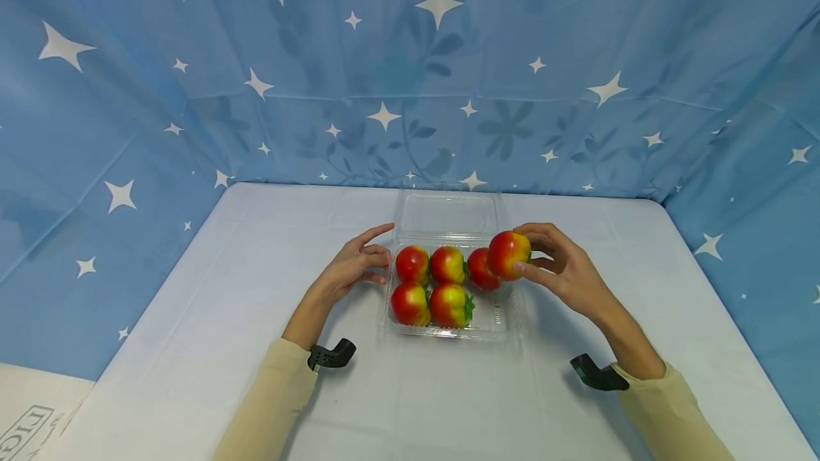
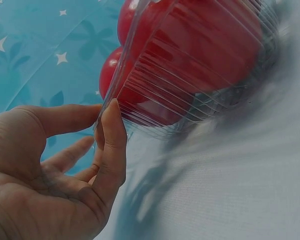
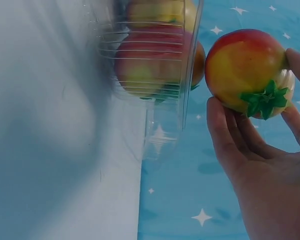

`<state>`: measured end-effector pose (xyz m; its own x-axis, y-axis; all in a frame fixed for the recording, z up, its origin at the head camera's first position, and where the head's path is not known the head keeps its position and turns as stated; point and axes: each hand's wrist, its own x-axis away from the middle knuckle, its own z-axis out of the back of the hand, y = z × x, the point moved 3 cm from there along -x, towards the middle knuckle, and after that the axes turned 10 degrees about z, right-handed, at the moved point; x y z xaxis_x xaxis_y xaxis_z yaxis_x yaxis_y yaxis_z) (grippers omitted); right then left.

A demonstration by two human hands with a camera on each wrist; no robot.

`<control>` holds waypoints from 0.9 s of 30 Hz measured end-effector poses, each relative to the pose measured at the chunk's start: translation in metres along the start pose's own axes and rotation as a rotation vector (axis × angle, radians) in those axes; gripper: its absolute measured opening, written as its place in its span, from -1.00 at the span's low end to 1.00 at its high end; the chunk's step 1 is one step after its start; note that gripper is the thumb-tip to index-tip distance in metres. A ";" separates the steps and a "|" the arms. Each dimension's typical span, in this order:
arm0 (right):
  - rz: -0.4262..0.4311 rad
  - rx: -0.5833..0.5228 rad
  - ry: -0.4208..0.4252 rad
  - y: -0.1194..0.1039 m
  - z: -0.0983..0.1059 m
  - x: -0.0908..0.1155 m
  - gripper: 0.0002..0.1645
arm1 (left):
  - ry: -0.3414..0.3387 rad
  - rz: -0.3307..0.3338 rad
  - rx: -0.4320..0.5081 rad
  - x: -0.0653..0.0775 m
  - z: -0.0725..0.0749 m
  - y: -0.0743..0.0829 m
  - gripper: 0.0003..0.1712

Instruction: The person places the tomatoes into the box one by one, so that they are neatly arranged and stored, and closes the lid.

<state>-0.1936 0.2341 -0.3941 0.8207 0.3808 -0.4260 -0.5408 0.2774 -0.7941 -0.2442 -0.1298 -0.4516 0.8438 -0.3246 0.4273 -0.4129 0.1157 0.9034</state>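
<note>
My right hand [image 1: 564, 269] holds a red-and-yellow tomato [image 1: 509, 255] between thumb and fingers, above the right part of a clear plastic clamshell box [image 1: 490, 322]. In the right wrist view a green star-shaped calyx shows on this tomato [image 3: 247, 70]. Several more such tomatoes [image 1: 410, 304] sit in the box in two rows; the held one partly hides the back-row tomato [image 1: 480, 269] at the right. On the box's left side, my left hand [image 1: 352, 265] pinches the rim [image 2: 121, 75] between thumb and finger, as the left wrist view shows.
The box's lid [image 1: 451, 213] lies folded back toward the curtain. A white cloth covers the table [image 1: 307, 219]. Blue curtain [image 1: 397, 77] with white stars stands behind and at both sides. Printed white material [image 1: 38, 411] shows at the lower left.
</note>
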 end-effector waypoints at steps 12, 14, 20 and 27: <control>0.006 0.023 -0.046 -0.003 -0.006 0.008 -0.34 | -0.005 0.003 0.011 0.000 0.000 0.000 -0.20; 0.015 0.031 -0.053 -0.004 -0.007 0.010 -0.34 | -0.004 0.004 0.010 0.000 0.000 0.000 -0.20; 0.025 0.063 -0.073 -0.006 -0.012 0.013 -0.38 | 0.000 0.010 0.015 0.000 0.000 0.001 -0.20; -0.011 0.146 -0.118 -0.005 -0.017 0.018 -0.40 | -0.001 0.011 0.013 0.000 0.001 0.000 -0.20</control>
<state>-0.1726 0.2247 -0.4054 0.8041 0.4752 -0.3572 -0.5600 0.4040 -0.7233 -0.2448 -0.1302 -0.4518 0.8391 -0.3242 0.4368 -0.4262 0.1073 0.8983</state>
